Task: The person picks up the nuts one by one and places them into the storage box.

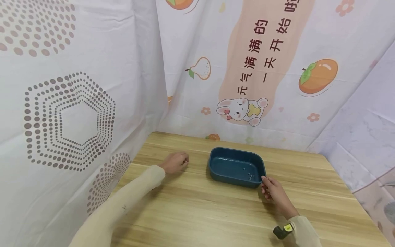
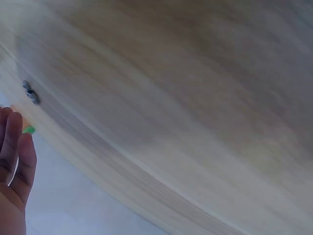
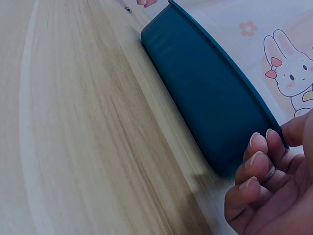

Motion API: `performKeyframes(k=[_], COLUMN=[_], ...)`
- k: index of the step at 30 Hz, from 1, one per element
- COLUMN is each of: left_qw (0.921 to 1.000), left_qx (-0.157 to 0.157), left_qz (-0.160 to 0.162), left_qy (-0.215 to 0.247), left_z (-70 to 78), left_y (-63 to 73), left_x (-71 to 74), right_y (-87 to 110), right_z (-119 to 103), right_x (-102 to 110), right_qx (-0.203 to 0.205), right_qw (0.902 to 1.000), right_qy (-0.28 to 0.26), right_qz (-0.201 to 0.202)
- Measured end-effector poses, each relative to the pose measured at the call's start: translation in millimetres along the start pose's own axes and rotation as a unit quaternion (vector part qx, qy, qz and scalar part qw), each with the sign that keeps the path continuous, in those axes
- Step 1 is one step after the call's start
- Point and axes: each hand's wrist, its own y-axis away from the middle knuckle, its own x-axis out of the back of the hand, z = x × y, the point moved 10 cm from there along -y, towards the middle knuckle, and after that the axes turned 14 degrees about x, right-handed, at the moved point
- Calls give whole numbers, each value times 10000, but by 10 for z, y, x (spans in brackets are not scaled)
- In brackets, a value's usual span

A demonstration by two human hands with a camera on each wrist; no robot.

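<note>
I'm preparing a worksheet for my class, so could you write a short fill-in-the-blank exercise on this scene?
1. The ____ hand holds the rim of the tray.
2. The small pieces outside the tray lie closest to the ____ hand.
3. The tabletop is patterned like ____.
4. On the hanging sheet, a cartoon ____ wears a bow.

Missing words: right; left; wood; rabbit.

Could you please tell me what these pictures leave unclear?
- Bits in the tray: too small to identify in the head view.
- Tray floor: hidden by the outer wall in the right wrist view.
- Left hand: partly cut off by the left wrist view's left edge.
- Dark thing: too blurred there to identify.
</note>
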Motion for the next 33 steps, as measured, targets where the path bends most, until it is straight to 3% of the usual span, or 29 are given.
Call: performKeyframes(k=[7,18,27,33], left_qw=[9996,9981,9959,9970], left_qx=[235,499,711,574], left_qz=[-117,-359,-543,-505], left_qy=[-114,-96,-117,-99], left_z=[-189,-314,-357,-322], left_y=[66,167,171,159], left_x=[-53,-102,-134,-125], right_y=[5,11,4,8], right_z=[8,-3,8,1], right_x=[-8,-9,-8,-9], right_qx=[-18,-48,-45,-43], right_qw=[10000,10000,10000,10000], right_qy=[-2,-7,-22,-60], right_qz=[-16,-12,-21,-18])
